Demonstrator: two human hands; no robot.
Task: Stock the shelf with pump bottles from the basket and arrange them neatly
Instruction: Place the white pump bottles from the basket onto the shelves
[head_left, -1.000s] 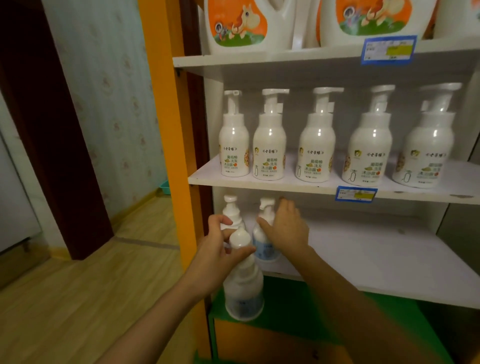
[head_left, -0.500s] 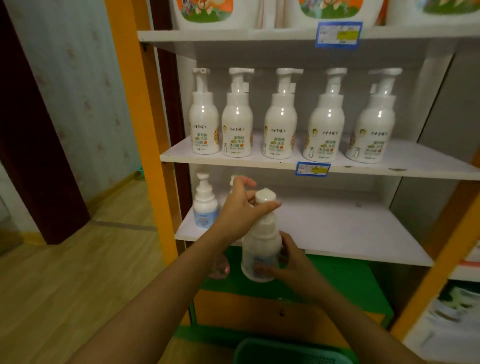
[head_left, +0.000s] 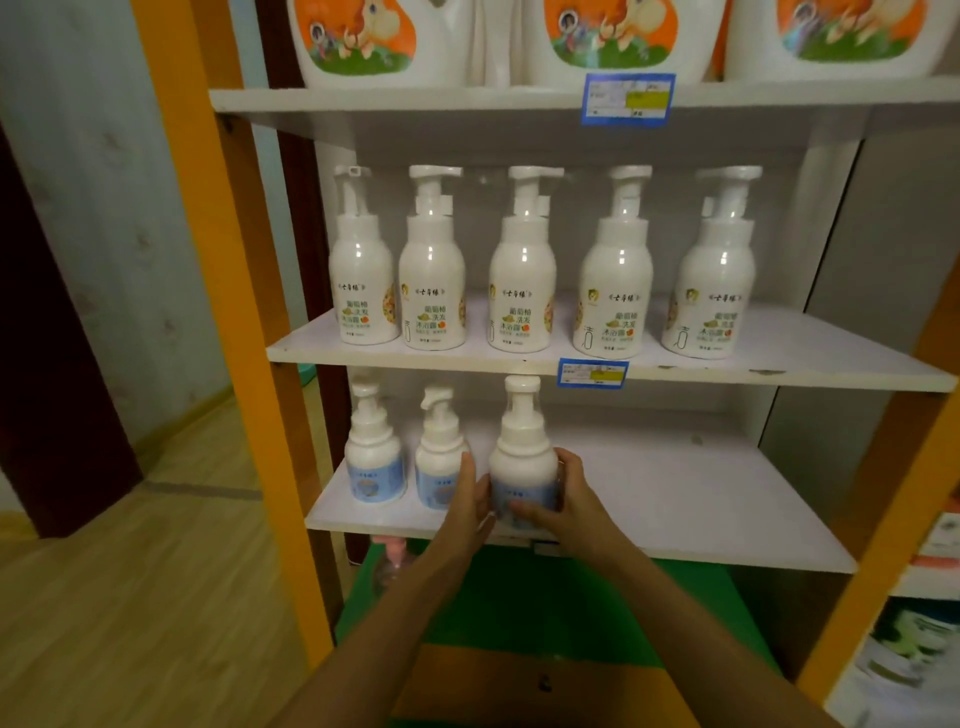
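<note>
We see both hands on one pump bottle (head_left: 523, 457). The right hand (head_left: 571, 504) wraps its right side, fingers curled round and thumb across the blue label. The left hand (head_left: 470, 499) lies flat against its left side, fingers straight and pointing up. The bottle stands upright with its long axis vertical, base on the front edge of the lower shelf (head_left: 675, 499). We can't tell which way the nozzle faces.

Just left of the pump bottle stand two blue-label bottles (head_left: 374, 457), both upright. The nearer one's nozzle points left and it sits just beside the left hand.

Above the pump bottle, the middle shelf (head_left: 831, 358) carries five white pump bottles (head_left: 522, 270) in a row, all upright, with a blue price tag (head_left: 592, 373) on the shelf edge. Higher still above the pump bottle, the top shelf (head_left: 415, 98) holds large jugs (head_left: 613, 31) with orange labels.
</note>
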